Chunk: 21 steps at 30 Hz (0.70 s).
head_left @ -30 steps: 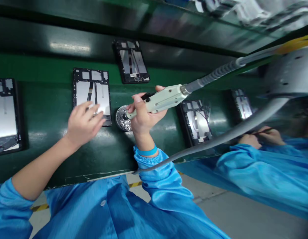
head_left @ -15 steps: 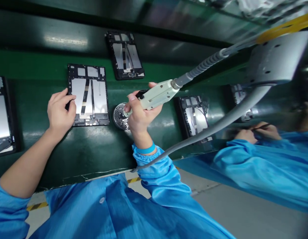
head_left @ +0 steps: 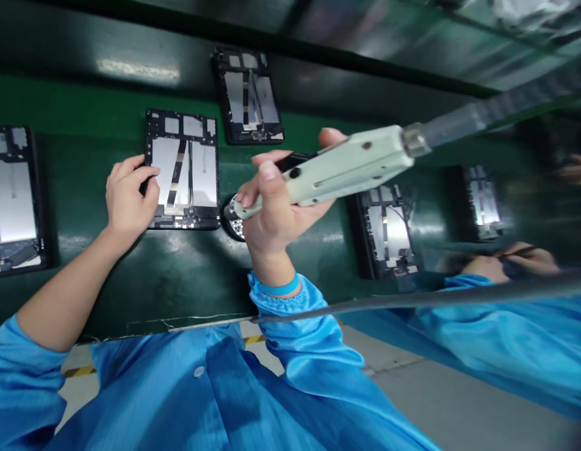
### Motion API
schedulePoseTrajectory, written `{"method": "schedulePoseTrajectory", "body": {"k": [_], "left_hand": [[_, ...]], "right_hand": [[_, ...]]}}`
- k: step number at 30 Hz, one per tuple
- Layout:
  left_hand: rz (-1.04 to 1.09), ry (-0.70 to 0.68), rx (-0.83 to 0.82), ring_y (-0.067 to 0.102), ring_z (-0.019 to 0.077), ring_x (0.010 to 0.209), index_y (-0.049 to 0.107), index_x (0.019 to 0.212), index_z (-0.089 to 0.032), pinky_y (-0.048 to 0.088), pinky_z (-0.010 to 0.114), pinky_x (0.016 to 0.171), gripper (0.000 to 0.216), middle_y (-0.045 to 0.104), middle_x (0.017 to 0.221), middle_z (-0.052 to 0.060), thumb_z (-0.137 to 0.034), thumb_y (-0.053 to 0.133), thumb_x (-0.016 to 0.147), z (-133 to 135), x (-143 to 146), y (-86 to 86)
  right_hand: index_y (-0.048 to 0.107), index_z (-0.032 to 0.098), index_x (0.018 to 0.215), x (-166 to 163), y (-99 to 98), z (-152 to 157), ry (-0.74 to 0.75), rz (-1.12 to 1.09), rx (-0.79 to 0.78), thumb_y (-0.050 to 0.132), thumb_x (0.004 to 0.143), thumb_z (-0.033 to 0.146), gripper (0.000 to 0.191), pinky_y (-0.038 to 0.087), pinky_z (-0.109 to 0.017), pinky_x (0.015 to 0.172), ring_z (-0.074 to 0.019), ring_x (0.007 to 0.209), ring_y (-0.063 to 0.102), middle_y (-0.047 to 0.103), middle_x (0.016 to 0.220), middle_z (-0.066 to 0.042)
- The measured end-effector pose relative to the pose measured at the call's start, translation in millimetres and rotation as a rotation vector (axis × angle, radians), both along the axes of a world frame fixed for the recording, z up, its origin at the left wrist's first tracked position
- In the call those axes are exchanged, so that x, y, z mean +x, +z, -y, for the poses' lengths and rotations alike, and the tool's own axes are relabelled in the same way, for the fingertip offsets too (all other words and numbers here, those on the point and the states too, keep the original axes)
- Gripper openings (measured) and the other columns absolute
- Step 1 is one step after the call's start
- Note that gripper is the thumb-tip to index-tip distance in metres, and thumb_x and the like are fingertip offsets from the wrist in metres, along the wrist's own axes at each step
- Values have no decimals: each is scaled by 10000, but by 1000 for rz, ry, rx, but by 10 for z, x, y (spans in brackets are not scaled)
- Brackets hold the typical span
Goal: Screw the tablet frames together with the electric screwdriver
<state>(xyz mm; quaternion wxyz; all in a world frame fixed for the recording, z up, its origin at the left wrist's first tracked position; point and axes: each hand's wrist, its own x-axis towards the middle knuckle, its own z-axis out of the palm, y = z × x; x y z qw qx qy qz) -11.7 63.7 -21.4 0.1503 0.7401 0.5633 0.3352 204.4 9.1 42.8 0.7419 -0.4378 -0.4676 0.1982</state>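
My left hand [head_left: 132, 195] grips the left edge of an opened tablet [head_left: 203, 175], thumb and fingers closed on its rim. The tablet lies flat, with a silver plate, a dark ribbon cable and a black frame showing. My right hand [head_left: 274, 216] is wrapped round a pale green electric screwdriver [head_left: 354, 168], which tilts down to the left. Its tip is over or beside a round, perforated metal screw plate [head_left: 237, 229], just right of the tablet. Part of the plate is hidden by the tool and my fingers; I cannot tell whether the tip touches it.
More opened tablets lie on the green bench: one at the far left [head_left: 13, 194], one behind [head_left: 253, 100], one at right [head_left: 387, 232] and another farther right [head_left: 483, 203]. A grey cable [head_left: 412, 300] crosses in front. A co-worker's hands [head_left: 529, 260] are at the right.
The screwdriver has come nearer the camera, its tip shifting slightly left over the plate, and its cord has swung right. The view has shifted a little; my left hand stays on the tablet.
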Motion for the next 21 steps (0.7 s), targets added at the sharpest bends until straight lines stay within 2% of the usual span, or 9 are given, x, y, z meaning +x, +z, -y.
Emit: {"method": "schedulePoseTrajectory", "body": {"k": [3,8,10,14,16,19,21], "left_hand": [[-3,-7,-4,638,340,1295,800,1183,-243,492,524,1160,319,718,1390,78,-267,562,972,3,4,-4],[2,-5,16,651,341,1272,806,1157,-261,506,537,1143,293,721,1394,64,-275,579,972,7,16,-37],[4,-8,15,646,345,1280,802,1162,-267,503,548,1149,288,717,1399,63,-271,581,978,10,21,-44],[14,-16,-7,633,348,1294,799,1175,-265,498,554,1162,287,703,1412,66,-252,578,992,26,36,-30],[20,-15,-28,620,349,1315,800,1188,-259,485,550,1183,297,690,1429,71,-245,573,997,30,45,-19],[21,-12,-46,611,350,1334,801,1203,-243,468,550,1205,308,686,1433,82,-236,576,993,13,39,-19],[23,-16,-33,604,351,1349,799,1209,-237,469,554,1208,311,682,1443,90,-229,578,990,-3,17,-22]], "right_hand": [[404,397,1470,-163,-74,10,58,10,-60,753,970,547,627,528,-291,444,-102,495,577,651,1035,1],[360,389,1509,-256,-177,27,45,91,-144,690,987,629,663,636,-388,526,-190,623,699,658,1022,-20],[383,391,1474,-273,-162,41,37,113,-140,687,984,649,631,623,-379,507,-163,553,641,640,970,0],[452,405,1364,-297,-146,67,32,131,-61,725,987,610,508,522,-314,427,-111,453,487,573,867,41],[440,402,1401,-289,-185,69,61,142,-45,729,989,599,541,578,-329,492,-131,509,545,564,863,37],[384,373,1515,-264,-279,60,92,167,-70,710,989,617,665,682,-411,687,-190,669,667,583,888,10],[370,365,1543,-263,-326,52,123,156,-74,702,993,612,689,683,-409,689,-191,665,666,597,882,9]]}}
